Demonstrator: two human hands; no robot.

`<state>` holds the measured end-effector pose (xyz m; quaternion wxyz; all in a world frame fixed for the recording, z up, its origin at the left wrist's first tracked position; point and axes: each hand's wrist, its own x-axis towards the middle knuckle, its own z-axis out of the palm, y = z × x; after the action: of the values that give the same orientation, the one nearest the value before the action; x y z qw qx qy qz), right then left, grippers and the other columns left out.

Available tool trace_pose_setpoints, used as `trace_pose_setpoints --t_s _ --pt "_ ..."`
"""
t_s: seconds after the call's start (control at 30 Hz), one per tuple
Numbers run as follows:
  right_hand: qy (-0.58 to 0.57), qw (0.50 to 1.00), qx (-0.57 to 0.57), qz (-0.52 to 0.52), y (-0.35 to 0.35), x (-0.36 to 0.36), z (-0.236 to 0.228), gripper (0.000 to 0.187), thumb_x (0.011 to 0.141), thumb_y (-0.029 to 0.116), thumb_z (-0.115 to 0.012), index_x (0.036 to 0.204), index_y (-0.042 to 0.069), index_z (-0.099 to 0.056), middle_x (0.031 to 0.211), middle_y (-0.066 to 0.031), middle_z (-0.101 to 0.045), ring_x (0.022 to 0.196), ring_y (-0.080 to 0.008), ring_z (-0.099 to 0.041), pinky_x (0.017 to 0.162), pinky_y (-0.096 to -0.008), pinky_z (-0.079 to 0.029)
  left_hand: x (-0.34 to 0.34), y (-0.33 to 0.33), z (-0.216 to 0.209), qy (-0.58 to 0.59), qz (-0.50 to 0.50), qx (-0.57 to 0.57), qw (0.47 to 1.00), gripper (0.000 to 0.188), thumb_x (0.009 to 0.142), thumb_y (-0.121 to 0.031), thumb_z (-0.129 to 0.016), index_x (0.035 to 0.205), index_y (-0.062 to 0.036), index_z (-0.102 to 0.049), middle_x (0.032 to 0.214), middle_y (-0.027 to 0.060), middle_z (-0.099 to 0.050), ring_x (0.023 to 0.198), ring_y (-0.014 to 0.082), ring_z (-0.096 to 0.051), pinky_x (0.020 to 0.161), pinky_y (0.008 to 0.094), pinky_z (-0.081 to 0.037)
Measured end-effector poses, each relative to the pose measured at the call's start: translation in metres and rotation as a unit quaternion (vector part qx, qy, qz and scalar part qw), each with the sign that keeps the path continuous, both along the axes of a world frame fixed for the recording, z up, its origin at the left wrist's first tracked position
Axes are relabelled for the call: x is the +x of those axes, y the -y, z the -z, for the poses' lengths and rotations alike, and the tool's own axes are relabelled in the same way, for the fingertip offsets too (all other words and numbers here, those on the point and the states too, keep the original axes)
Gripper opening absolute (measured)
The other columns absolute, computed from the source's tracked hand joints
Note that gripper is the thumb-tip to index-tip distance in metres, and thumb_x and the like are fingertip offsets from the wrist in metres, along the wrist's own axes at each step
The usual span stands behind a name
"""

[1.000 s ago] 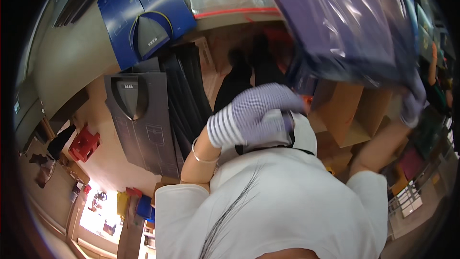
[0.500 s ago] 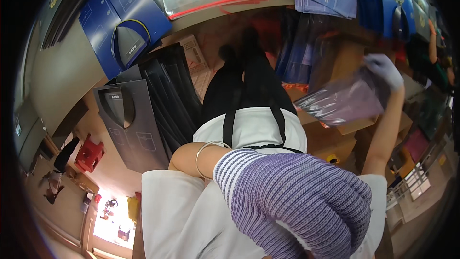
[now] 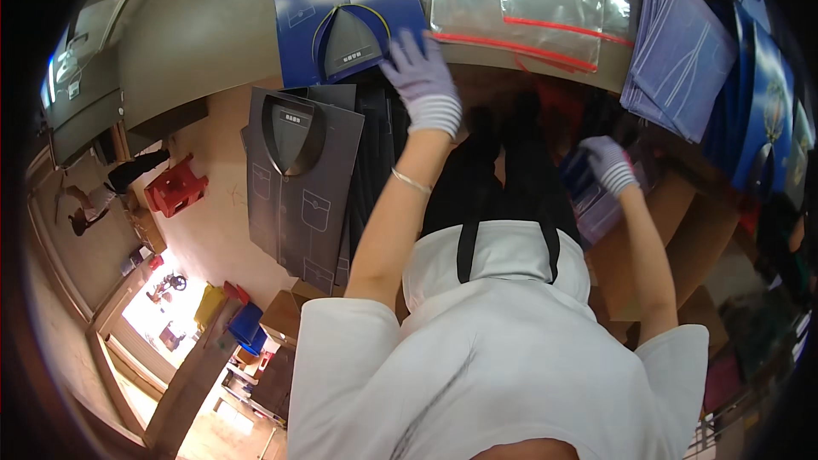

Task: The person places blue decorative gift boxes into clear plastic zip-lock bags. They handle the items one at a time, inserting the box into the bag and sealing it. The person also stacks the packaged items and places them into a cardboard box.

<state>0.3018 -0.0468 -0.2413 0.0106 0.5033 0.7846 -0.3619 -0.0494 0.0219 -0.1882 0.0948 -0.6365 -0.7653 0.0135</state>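
My left hand [image 3: 422, 77], in a purple knit glove with a striped cuff, is open at the table's front edge. Its fingertips are beside, perhaps touching, a blue paper bag [image 3: 307, 43] with a dark handle. My right hand [image 3: 609, 162], gloved alike, is low beside my right leg with its fingers bent round the top of a clear plastic-wrapped purple packet [image 3: 601, 217]. Shadow hides part of that grip. Blue wrapped packets stand close by the hand.
Dark grey paper bags [image 3: 298, 196] stand left of my legs. Clear plastic sleeves with red strips [image 3: 520, 13] and a purple stack [image 3: 682, 55] lie on the table [image 3: 204, 51]. Cardboard boxes [image 3: 648, 247] stand at right, a red stool [image 3: 176, 187] at left.
My left hand has gone from in front of my chest up to the blue bag. My right hand has lowered the wrapped packet from the right toward my leg. The view has swung left.
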Motion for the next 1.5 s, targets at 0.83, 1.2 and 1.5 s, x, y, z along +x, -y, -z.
trace_pose_setpoints --t_s 0.83,1.2,1.5 --pt "-0.618 0.697 -0.112 0.345 -0.007 0.102 -0.214 0.082 0.068 0.056 -0.061 0.124 -0.001 -0.042 0.117 -0.0167 -0.050 0.102 -0.0271 -0.053 0.088 -0.0397 -0.044 0.044 -0.032 -0.177 0.500 0.487 0.144 0.701 0.014 0.057 -0.026 -0.073 0.070 -0.0305 -0.069 0.118 -0.0002 -0.059 0.128 0.0331 -0.032 0.105 0.0464 -0.018" --pt "-0.301 0.738 0.182 0.575 0.100 0.180 -0.121 0.031 0.085 0.012 -0.059 0.112 -0.002 -0.051 0.107 -0.0069 -0.054 0.092 -0.0152 -0.051 0.085 -0.0285 -0.044 0.089 -0.134 0.019 0.258 0.332 -0.105 0.901 0.038 0.068 -0.018 -0.067 0.104 -0.0128 -0.058 0.102 0.0105 -0.057 0.101 0.0311 -0.050 0.088 0.0407 -0.042" --pt "-0.043 0.831 0.279 0.480 0.117 0.134 -0.105 0.030 0.082 0.011 -0.064 0.106 -0.004 -0.057 0.106 -0.0110 -0.059 0.097 -0.0217 -0.055 0.089 -0.0336 -0.041 0.089 -0.137 0.047 0.283 0.332 -0.160 0.886 0.015 0.076 -0.019 -0.061 0.087 -0.0105 -0.062 0.090 0.0112 -0.058 0.091 0.0305 -0.053 0.081 0.0396 -0.044"
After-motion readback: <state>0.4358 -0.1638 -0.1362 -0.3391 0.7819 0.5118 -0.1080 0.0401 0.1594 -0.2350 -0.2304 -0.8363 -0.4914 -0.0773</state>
